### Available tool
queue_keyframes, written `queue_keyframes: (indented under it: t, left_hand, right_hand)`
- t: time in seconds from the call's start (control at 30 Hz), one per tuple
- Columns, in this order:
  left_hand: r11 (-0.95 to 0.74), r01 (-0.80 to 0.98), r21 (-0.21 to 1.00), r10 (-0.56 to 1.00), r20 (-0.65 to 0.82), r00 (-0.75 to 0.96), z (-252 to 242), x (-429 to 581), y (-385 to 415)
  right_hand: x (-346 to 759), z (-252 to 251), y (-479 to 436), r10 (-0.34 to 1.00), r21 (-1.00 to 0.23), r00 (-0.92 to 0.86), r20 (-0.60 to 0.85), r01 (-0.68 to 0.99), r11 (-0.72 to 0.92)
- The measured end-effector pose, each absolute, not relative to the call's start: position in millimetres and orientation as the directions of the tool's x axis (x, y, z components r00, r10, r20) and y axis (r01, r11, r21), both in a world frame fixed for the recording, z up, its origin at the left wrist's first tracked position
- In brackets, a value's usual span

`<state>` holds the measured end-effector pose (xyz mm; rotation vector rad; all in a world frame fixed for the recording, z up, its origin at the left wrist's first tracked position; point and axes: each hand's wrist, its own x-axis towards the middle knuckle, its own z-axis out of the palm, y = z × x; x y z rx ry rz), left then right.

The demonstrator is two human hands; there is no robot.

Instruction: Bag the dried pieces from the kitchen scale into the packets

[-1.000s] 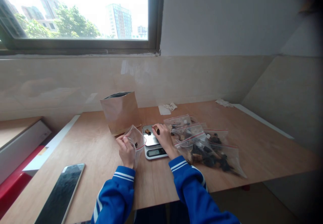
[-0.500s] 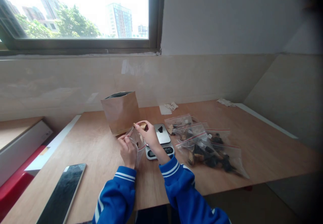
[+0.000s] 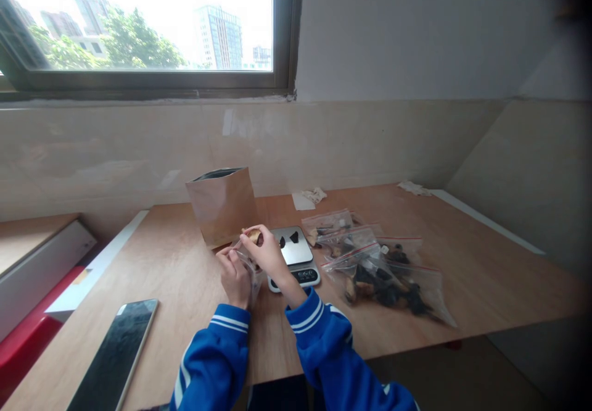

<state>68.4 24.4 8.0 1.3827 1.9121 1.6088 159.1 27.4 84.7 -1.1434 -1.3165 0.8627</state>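
My left hand grips a small clear zip bag by its mouth, holding it upright on the wooden table. My right hand pinches a tan dried piece right over the bag's mouth. Just to the right sits a small kitchen scale with two dark pieces on its steel platform. Both sleeves are blue with white stripes.
A brown paper pouch stands open behind my hands. Several clear zip bags of dark dried pieces lie right of the scale. A phone lies face up at the front left. Crumpled paper lies near the wall.
My right hand left the scale platform with a tan piece and carried it left to the mouth of the bag. The left hand kept the bag where it was.
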Motion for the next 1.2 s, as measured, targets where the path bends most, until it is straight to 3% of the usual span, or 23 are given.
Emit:
queue_keyframes:
  t: [0.23, 0.5, 0.67, 0.87, 1.0, 1.2]
  left_hand:
    - [-0.079, 0.471, 0.879, 0.789, 0.343, -0.509, 9, 68, 24]
    - [-0.098, 0.462, 0.882, 0.783, 0.354, -0.511, 8, 68, 25]
    - [-0.064, 0.465, 0.883, 0.78, 0.334, -0.529, 11, 69, 24]
    - [-0.072, 0.449, 0.891, 0.795, 0.323, -0.514, 11, 69, 24]
    - [-0.09, 0.443, 0.892, 0.791, 0.335, -0.513, 10, 68, 24]
    - [-0.094, 0.426, 0.9, 0.8, 0.323, -0.506, 10, 68, 24]
  right_hand:
    - [162, 85, 25, 0.937, -0.919, 0.083, 0.339, 0.244, 0.311]
    - [166, 84, 31, 0.891, -0.882, 0.091, 0.444, 0.219, 0.417]
    - [189, 72, 42, 0.807, -0.791, 0.214, 0.55, 0.442, 0.422]
    - [214, 27, 56, 0.903, -0.614, 0.029, 0.429, 0.743, 0.268]
    - [217, 18, 55, 0.912, -0.607, -0.03, 0.409, 0.738, 0.297]
    - [222, 20, 51, 0.903, -0.661, 0.016, 0.43, 0.687, 0.302]
